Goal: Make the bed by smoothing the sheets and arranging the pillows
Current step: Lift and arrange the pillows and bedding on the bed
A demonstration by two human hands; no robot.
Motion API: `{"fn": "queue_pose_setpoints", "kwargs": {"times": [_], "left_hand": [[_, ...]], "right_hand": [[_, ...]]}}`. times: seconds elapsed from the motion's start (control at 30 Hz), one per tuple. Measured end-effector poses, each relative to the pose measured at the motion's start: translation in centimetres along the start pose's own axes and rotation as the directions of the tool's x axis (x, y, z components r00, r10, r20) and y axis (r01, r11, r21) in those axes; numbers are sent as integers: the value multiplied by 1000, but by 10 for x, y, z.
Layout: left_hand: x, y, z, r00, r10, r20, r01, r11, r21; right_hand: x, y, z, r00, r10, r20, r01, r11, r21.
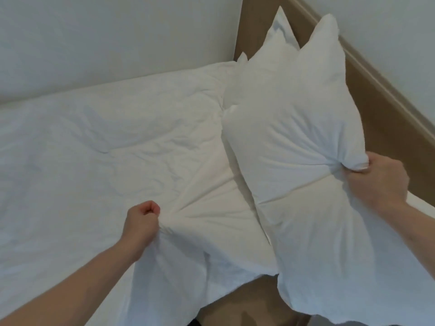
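Note:
A white duvet (94, 142) covers the bed, wrinkled across its middle. My left hand (141, 220) grips a bunch of the duvet near its front edge. A large white pillow (294, 142) is held up over the right side of the bed, pinched in at its waist. My right hand (381, 182) grips the pillow's right edge there. A second white pillow (273, 43) stands behind it against the headboard, mostly hidden.
A tan wooden headboard (386, 109) runs along the right. White walls (106, 31) close in the far side of the bed. A brown bed frame or floor (247, 302) shows below the duvet's front edge.

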State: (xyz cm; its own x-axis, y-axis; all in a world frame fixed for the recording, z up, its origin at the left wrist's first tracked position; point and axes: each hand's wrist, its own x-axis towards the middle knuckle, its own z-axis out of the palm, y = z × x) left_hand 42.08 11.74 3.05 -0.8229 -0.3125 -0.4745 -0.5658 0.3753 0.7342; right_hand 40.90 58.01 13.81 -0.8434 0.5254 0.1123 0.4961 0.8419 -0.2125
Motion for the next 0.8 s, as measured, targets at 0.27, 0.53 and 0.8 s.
{"fn": "queue_pose_setpoints", "kwargs": {"times": [0.27, 0.53, 0.8], "left_hand": [[66, -31, -40, 941, -97, -325, 152, 977, 150], [9, -35, 12, 910, 264, 320, -407, 416, 813], [-90, -11, 129, 578, 274, 769, -804, 355, 477]], "right_hand": [[9, 12, 8, 993, 94, 69, -90, 994, -55], [-70, 40, 79, 897, 247, 367, -184, 963, -199], [-54, 22, 96, 935, 262, 238, -266, 964, -13]]}}
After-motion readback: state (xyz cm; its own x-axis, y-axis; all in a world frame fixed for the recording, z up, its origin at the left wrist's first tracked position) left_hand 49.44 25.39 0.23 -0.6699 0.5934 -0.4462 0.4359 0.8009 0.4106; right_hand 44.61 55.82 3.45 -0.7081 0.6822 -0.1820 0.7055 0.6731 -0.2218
